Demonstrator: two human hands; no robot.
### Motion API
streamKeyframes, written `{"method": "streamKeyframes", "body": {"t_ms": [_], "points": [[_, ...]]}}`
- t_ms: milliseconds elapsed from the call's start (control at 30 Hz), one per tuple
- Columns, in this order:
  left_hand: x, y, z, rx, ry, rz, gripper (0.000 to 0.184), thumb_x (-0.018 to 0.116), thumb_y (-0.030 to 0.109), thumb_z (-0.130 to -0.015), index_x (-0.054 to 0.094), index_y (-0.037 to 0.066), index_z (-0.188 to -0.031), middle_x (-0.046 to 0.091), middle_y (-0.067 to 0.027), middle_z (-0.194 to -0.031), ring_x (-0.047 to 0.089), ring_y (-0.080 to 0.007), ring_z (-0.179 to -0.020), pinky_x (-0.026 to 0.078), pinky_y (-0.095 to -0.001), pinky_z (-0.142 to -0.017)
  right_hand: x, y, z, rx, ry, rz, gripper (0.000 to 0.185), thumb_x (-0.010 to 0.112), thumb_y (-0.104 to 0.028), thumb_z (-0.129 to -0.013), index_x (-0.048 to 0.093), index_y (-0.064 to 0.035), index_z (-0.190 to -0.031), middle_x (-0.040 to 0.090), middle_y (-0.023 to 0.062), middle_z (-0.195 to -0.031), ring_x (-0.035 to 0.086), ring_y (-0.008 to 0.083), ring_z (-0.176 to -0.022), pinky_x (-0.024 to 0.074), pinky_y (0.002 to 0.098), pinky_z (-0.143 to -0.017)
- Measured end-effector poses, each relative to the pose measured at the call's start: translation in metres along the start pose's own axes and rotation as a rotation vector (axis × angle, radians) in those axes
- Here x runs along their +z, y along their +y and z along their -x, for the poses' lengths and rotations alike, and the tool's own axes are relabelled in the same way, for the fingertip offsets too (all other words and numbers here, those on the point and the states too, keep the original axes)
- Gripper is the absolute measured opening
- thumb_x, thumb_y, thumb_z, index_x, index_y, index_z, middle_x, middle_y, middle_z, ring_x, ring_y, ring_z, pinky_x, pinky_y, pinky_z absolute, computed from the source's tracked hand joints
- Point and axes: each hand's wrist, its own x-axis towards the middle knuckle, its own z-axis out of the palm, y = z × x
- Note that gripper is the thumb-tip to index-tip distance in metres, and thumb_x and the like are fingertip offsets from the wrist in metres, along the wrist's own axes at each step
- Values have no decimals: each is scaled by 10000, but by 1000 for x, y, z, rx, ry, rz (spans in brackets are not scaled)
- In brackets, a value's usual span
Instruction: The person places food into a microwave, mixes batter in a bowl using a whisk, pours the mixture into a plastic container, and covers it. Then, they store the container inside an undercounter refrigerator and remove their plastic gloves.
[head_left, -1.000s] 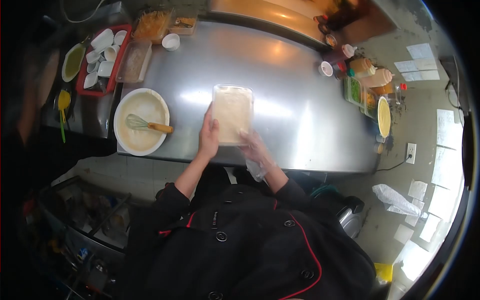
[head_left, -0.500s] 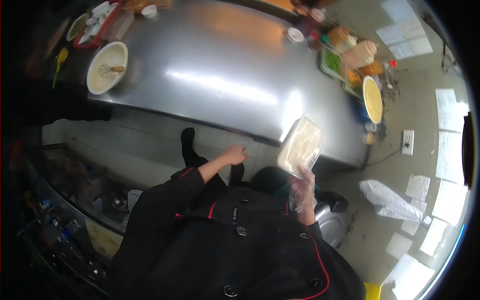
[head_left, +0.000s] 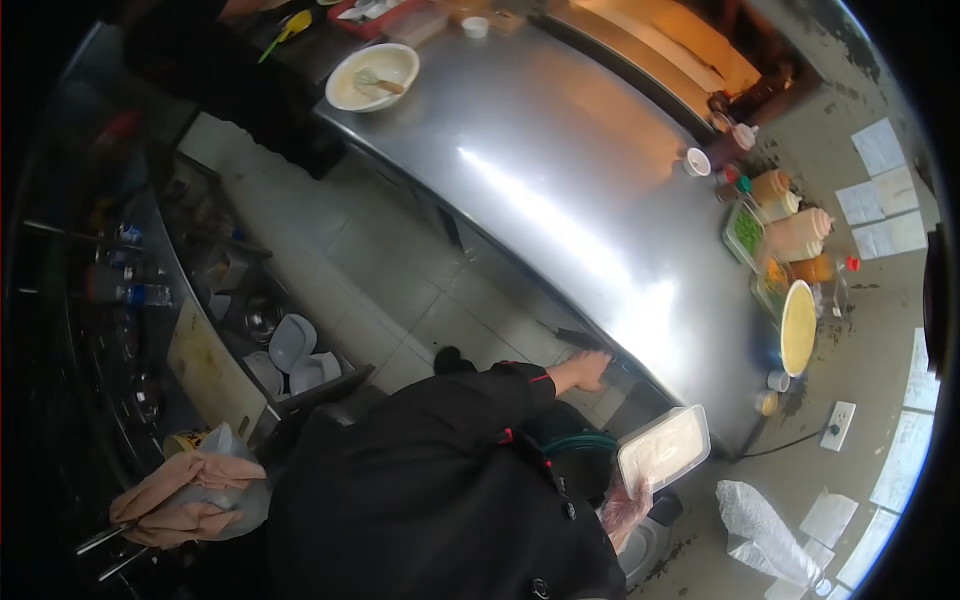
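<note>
A rectangular clear container of pale, creamy mixture (head_left: 672,448) is held at the lower right, just off the table's front edge. My right hand (head_left: 627,510), in a clear plastic glove, grips it from below at its near side. Bare and away from the container, my left hand (head_left: 588,370) is beside the front edge of the steel table (head_left: 560,160); its fingers are small and blurred, so whether they are spread or closed is unclear. A white bowl (head_left: 348,85) with a whisk (head_left: 375,82) sits at the table's far left corner.
Sauce bottles (head_left: 797,235), a tray of chopped greens (head_left: 746,232) and a yellow-topped round container (head_left: 798,330) line the right end. A lower-left shelf holds white dishes (head_left: 293,343). A person in dark clothing (head_left: 215,75) stands at upper left. Pink cloth (head_left: 185,495) hangs below.
The view has swung round and the body has turned. My left hand let go of the container, which my right hand carried from above the table to beyond its front edge.
</note>
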Motion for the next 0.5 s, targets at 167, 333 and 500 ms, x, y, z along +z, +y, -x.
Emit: {"method": "streamKeyframes", "body": {"t_ms": [167,333,500], "points": [[19,-46,90,160,-102,188,472,527,403,-941,466,33,-1228,529,-199,-1218,518,-374,-1174,432,-478,-954,26,9,-5,98,-65,49,594,639,-185,-878,408,133,-1323,564,217,-1250,583,311,-1128,482,412,-986],[34,-118,258,63,-10,567,450,418,409,-1025,627,15,-1085,620,-162,-1068,585,-329,-1041,452,-402,-905,64,42,-40,285,-273,34,563,631,-170,-872,423,100,-1320,550,202,-1263,552,316,-1172,425,438,-1044],[23,-200,413,-552,435,952,331,437,280,-1036,615,12,-957,606,-14,-825,546,-131,-735,476,-325,-679,129,84,-49,492,-478,252,543,655,-143,-837,471,63,-1305,596,155,-1201,609,254,-1078,506,379,-930]]}}
